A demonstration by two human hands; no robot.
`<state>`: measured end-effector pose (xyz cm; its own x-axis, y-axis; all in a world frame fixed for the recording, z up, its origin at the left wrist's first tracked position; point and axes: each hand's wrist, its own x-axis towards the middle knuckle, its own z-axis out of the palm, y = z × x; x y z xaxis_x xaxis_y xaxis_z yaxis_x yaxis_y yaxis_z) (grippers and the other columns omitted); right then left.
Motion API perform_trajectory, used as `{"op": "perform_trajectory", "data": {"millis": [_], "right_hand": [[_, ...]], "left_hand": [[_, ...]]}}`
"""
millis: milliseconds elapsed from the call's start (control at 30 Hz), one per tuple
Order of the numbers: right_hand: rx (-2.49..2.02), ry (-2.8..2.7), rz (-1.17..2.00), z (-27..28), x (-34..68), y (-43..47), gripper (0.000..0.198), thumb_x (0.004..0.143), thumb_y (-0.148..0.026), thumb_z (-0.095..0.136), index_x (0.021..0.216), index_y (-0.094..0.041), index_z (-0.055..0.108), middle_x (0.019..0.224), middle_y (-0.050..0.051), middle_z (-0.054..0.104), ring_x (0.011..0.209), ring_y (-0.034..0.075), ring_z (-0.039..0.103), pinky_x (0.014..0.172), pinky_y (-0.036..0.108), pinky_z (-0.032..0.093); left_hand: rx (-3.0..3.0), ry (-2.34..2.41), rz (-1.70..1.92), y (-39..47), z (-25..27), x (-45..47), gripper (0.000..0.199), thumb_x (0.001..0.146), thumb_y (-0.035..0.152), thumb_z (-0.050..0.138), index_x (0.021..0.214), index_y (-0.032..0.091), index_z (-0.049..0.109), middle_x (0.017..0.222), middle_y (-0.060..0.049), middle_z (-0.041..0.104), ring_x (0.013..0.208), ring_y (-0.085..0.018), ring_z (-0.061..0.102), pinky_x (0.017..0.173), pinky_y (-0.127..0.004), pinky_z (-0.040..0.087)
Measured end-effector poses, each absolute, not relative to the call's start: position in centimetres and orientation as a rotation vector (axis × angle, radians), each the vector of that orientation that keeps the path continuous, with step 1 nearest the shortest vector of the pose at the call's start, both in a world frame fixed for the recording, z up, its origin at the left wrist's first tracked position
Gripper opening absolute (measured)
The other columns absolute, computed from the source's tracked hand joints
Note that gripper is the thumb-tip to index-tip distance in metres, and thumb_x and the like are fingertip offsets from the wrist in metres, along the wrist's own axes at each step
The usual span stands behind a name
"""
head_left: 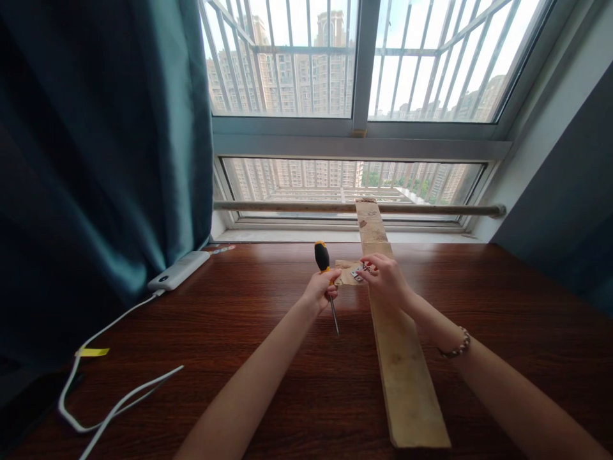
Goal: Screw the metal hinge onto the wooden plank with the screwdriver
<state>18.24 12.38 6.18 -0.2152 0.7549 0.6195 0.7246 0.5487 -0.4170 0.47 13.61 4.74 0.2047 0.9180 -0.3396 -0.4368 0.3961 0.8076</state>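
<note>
Forearms are spanning the lower frame.
Centre: left hand is clasping screwdriver plus short wood piece; right hand is pinching metal hardware. Divided left grip risking wood twisting.

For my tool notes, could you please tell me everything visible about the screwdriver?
The screwdriver has a black handle with yellow at both ends and a slim, metallic-looking shaft. The left hand grips it near where they meet, over the table, handle toward the window, tip toward the wearer; tip shape is unclear.
</note>
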Motion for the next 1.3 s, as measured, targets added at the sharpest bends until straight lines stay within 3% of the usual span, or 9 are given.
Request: {"op": "perform_trajectory", "data": {"millis": [133, 267, 400, 600, 800, 1033, 1300], "right_hand": [[-1.294, -1.927, 0.072, 5.6, 18.1, 11.9, 0.049, 0.066, -0.036, 0.071, 0.107, -0.015, 0.057, 0.096, 0.010, 0.059, 0.080, 0.021, 0.058, 0.074, 0.033, 0.047], [-1.326, -1.925, 0.157, 5.5, 18.1, 12.1, 0.043, 0.066, -0.030, 0.070, 0.105, -0.014, 0.058, 0.089, 0.007, 0.060, 0.074, 0.019, 0.058, 0.070, 0.031, 0.048], [-1.260, -2.007, 0.167, 6.0, 18.6, 12.2, 0.042, 0.066, -0.022, 0.069, 0.105, -0.014, 0.057, 0.090, 0.008, 0.063, 0.081, 0.020, 0.059, 0.075, 0.033, 0.048], [-1.110, -2.142, 0.312, 6.5, 20.9, 12.7, 0.058, 0.068, -0.019, 0.066, 0.122, -0.021, 0.044, 0.104, 0.007, 0.064, 0.096, 0.021, 0.058, 0.087, 0.038, 0.044], [-1.018, -2.178, 0.518, 5.8, 22.4, 13.4, 0.064, 0.074, -0.022, 0.063, 0.131, -0.024, 0.034, 0.114, 0.007, 0.061, 0.102, 0.022, 0.058, 0.091, 0.041, 0.044], [-1.005, -2.136, 0.481, 5.2, 22.1, 12.8, 0.067, 0.076, -0.022, 0.061, 0.135, -0.026, 0.028, 0.117, 0.005, 0.059, 0.109, 0.023, 0.052, 0.097, 0.043, 0.039], [-1.112, -2.079, 0.347, 5.0, 21.2, 12.6, 0.091, 0.063, -0.033, 0.073, 0.137, -0.026, 0.022, 0.115, 0.004, 0.060, 0.106, 0.024, 0.048, 0.094, 0.041, 0.038]], "left_hand": [[0.636, 0.920, 1.051, 13.6, 4.5, 0.6, 0.009, 0.071, 0.012, 0.060, 0.068, 0.012, 0.051, 0.046, 0.006, 0.041, 0.029, 0.002, 0.022, 0.032, -0.012, 0.012], [0.621, 0.911, 1.052, 13.6, 4.5, 0.6, 0.011, 0.070, 0.012, 0.060, 0.066, 0.012, 0.049, 0.046, 0.007, 0.040, 0.029, 0.002, 0.022, 0.032, -0.012, 0.011], [0.628, 0.914, 1.061, 13.7, 4.4, 0.6, 0.013, 0.071, 0.011, 0.059, 0.065, 0.013, 0.048, 0.043, 0.010, 0.035, 0.028, 0.002, 0.021, 0.032, -0.012, 0.011], [0.641, 0.929, 1.059, 13.8, 4.2, 0.5, 0.013, 0.070, 0.012, 0.060, 0.064, 0.013, 0.048, 0.044, 0.009, 0.037, 0.029, 0.002, 0.021, 0.032, -0.012, 0.011], [0.642, 0.915, 1.040, 13.8, 4.0, 0.4, 0.015, 0.070, 0.012, 0.061, 0.064, 0.013, 0.047, 0.044, 0.009, 0.036, 0.029, 0.002, 0.021, 0.032, -0.012, 0.010], [0.624, 0.907, 1.041, 13.8, 3.9, 0.4, 0.013, 0.072, 0.011, 0.059, 0.065, 0.013, 0.048, 0.045, 0.009, 0.037, 0.028, 0.002, 0.022, 0.032, -0.012, 0.011], [0.650, 0.914, 1.029, 13.8, 3.9, 0.4, 0.014, 0.072, 0.012, 0.059, 0.064, 0.013, 0.048, 0.045, 0.008, 0.038, 0.028, 0.003, 0.022, 0.032, -0.012, 0.011]]}}
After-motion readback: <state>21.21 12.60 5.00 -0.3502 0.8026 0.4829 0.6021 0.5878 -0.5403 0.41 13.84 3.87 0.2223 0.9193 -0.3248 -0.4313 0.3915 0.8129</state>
